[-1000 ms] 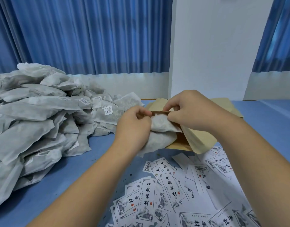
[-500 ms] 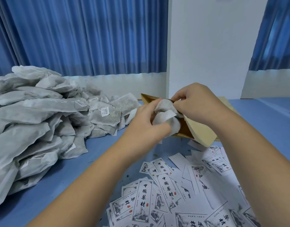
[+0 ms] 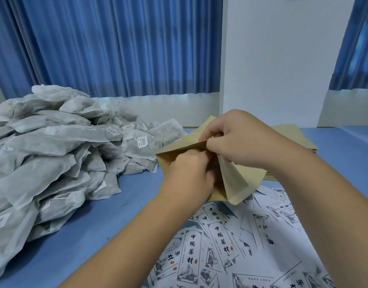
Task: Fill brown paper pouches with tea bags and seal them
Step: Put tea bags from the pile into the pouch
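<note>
A brown paper pouch [image 3: 237,179] is held up over the blue table, its mouth spread open. My right hand [image 3: 239,140] pinches the pouch's upper edge. The curled fingers of my left hand [image 3: 189,177] reach into the mouth from below and left. The tea bag it carried is hidden inside the pouch. At the left lies a big pile of grey-white tea bags [image 3: 44,154].
A flat stack of brown pouches [image 3: 293,134] lies behind my right hand. Printed paper labels [image 3: 220,246] are scattered in front at the right. Bare blue table [image 3: 116,204] runs between pile and labels. A white wall and blue curtains stand behind.
My left hand has pushed the crumpled tea bag into the pouch, so the bag is out of sight. The pouch mouth has spread wider and the right hand has kept its pinch.
</note>
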Demonstrator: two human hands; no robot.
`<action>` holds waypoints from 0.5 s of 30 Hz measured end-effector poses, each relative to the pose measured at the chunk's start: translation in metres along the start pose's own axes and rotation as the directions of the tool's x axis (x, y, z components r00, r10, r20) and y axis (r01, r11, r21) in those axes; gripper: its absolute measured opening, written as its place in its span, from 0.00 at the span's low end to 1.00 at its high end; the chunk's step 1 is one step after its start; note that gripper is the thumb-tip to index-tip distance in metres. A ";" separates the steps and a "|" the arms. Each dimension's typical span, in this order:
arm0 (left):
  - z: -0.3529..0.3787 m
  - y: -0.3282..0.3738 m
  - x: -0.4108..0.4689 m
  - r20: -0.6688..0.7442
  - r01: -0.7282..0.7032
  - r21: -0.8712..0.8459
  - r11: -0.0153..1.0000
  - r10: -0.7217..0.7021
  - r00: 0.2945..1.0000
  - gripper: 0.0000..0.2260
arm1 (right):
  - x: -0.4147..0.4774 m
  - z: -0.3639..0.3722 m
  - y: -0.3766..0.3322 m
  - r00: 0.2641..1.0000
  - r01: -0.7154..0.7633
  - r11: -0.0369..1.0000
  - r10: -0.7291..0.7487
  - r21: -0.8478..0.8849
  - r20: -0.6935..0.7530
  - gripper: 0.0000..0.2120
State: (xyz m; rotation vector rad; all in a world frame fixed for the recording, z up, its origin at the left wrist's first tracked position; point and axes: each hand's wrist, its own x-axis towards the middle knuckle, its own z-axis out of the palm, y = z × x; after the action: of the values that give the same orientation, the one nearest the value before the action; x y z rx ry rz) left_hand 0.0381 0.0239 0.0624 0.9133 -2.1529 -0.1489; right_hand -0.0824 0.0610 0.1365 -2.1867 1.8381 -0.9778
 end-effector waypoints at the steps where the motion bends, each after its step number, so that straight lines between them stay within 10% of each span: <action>1: 0.001 -0.001 -0.001 0.018 -0.001 0.005 1.000 0.001 1.000 0.08 | -0.001 0.001 -0.002 1.000 -0.002 1.000 0.002 -0.001 0.011 0.11; 7: 0.004 -0.014 0.000 0.077 0.031 0.145 0.989 -0.043 0.996 0.06 | -0.005 0.003 -0.010 0.998 0.032 0.999 -0.034 0.027 0.044 0.11; 15: -0.006 -0.020 0.005 0.147 0.002 -0.098 0.995 0.013 0.989 0.10 | 0.005 0.024 0.000 0.977 0.014 0.997 -0.029 -0.072 -0.210 0.15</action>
State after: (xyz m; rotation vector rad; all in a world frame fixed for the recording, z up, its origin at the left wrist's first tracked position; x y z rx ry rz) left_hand 0.0513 0.0063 0.0621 0.8634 -2.2620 -0.3255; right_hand -0.0696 0.0488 0.1198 -2.2228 1.9687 -1.2109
